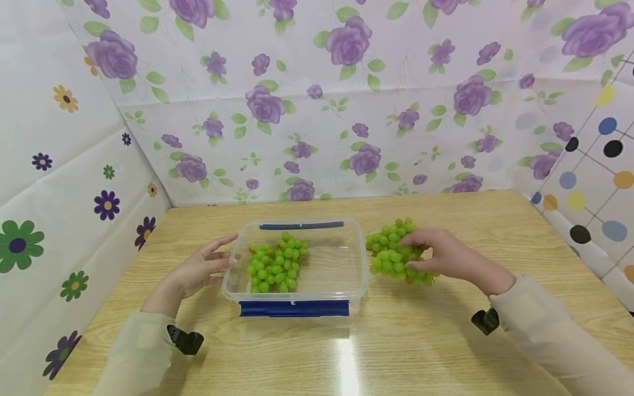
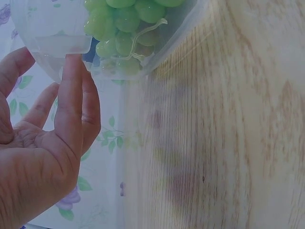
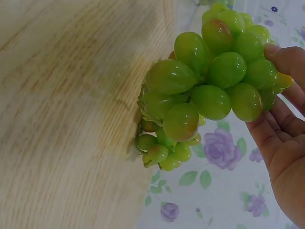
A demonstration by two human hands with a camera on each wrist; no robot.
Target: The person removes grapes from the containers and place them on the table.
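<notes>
Left hand [image 1: 200, 269]: fingers apart, tips against the clear container [image 1: 337, 269], probably to steady it. One grape bunch [image 1: 274, 269] lies inside, at the left, leaving room on the right. Right hand [image 1: 448, 256]: thumb and fingers pinch a second bunch [image 3: 214, 71] from its side, presumably for gentle control; a third bunch [image 3: 167, 150] sits just beyond, on the tabletop [image 1: 307, 352].

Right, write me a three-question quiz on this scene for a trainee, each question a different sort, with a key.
1. Multiple choice: what colour are the clips on the clear container? A) red B) yellow C) blue
2. True or false: every bunch of grapes is inside the container.
3. Short answer: which hand pinches a bunch of green grapes?

Key: 1. C. 2. False; the pinched bunch is outside it. 3. The right hand.
</notes>
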